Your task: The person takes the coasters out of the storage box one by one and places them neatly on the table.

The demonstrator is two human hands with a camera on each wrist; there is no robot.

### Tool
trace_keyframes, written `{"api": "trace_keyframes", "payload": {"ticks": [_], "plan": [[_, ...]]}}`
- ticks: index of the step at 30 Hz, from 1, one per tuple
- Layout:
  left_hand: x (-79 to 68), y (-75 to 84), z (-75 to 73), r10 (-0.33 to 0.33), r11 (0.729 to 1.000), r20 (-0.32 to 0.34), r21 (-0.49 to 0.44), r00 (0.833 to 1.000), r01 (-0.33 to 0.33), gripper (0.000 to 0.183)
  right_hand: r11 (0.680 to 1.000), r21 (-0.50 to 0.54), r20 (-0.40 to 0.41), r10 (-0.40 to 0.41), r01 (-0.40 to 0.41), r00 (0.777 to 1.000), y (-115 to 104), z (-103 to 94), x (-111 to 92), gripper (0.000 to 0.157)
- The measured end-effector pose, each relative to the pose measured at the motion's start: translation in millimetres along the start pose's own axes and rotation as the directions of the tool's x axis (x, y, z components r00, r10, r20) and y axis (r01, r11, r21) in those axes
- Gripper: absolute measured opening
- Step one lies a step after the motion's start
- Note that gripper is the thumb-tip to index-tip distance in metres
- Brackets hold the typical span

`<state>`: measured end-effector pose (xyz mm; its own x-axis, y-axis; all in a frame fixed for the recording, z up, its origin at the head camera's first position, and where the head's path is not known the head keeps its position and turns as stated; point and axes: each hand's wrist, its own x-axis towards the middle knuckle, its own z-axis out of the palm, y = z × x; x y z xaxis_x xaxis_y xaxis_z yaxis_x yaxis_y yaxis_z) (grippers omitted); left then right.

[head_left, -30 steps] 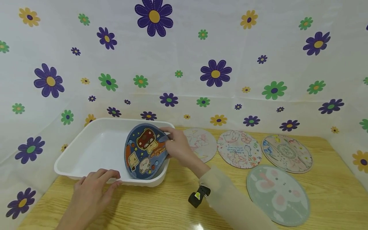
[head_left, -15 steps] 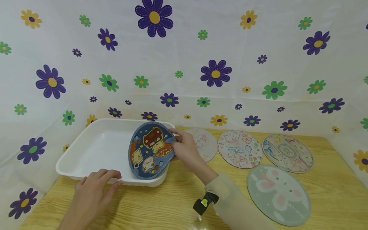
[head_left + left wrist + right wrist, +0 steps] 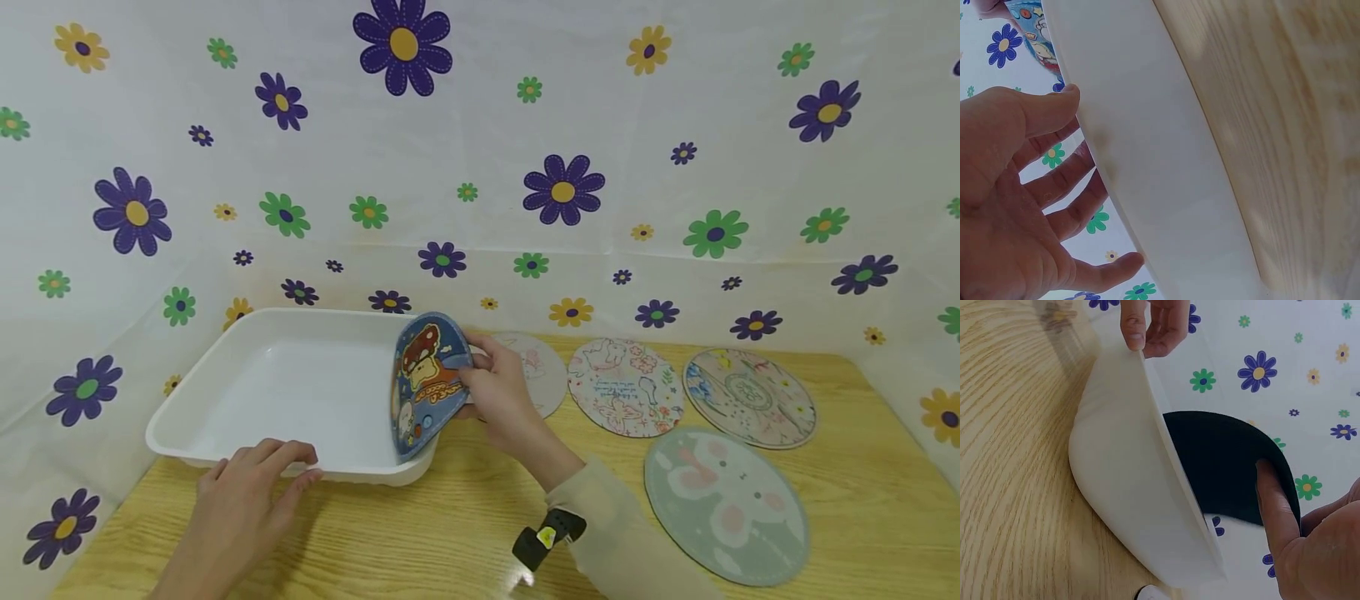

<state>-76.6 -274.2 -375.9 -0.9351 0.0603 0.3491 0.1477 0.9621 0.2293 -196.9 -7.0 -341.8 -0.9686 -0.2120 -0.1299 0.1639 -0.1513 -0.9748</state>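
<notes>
My right hand (image 3: 504, 387) pinches the right edge of a round blue mat (image 3: 431, 375) printed with cartoon toast and mushroom figures. The mat is bent and tilted upright over the right end of a white plastic tub (image 3: 360, 477). Its dark underside faces the camera in the right wrist view, where a finger of the right hand (image 3: 1279, 519) lies along it. At the tub's near rim, my left hand (image 3: 251, 496) holds the edge between thumb and fingers. The left wrist view shows the left fingers (image 3: 1063, 178) partly behind that rim.
To the right on the wooden table (image 3: 420, 550) lie a pale round mat (image 3: 546, 379) partly behind my right hand, a pink-and-white mat (image 3: 626, 387) and a floral mat (image 3: 750, 398). Nearer is a green rabbit mat (image 3: 727, 504). A flower-print sheet (image 3: 480, 125) hangs behind.
My right hand has drawn the blue mat rightwards and tipped it steeper, baring more of the tub's floor. My left hand keeps its place on the rim.
</notes>
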Motion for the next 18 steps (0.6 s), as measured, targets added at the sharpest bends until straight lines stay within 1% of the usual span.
{"api": "trace_keyframes", "payload": {"ticks": [3,9,11,14,18], "plan": [[0.6,0.0,0.6,0.015,1.000,-0.018,0.000,1.000,-0.015,0.018,1.000,-0.008,0.000,-0.012,0.012,1.000,-2,-3.0,-1,0.052],[0.5,0.0,0.6,0.004,1.000,-0.006,0.002,1.000,-0.004,0.018,0.997,-0.062,0.002,-0.037,0.037,0.999,-9,-8.9,-3,0.050],[0.6,0.0,0.8,0.006,1.000,-0.012,0.000,1.000,-0.006,0.017,0.995,-0.085,0.003,-0.054,0.054,0.999,-11,-10.6,-4,0.050],[0.4,0.3,0.7,0.004,1.000,-0.006,0.001,1.000,-0.004,0.017,0.991,-0.112,0.011,-0.076,0.077,0.997,-16,-12.2,-6,0.050],[0.9,0.4,0.1,-0.012,1.000,0.019,0.006,1.000,0.011,0.016,0.985,-0.137,0.025,-0.099,0.101,0.995,-22,-12.7,-9,0.050]]}}
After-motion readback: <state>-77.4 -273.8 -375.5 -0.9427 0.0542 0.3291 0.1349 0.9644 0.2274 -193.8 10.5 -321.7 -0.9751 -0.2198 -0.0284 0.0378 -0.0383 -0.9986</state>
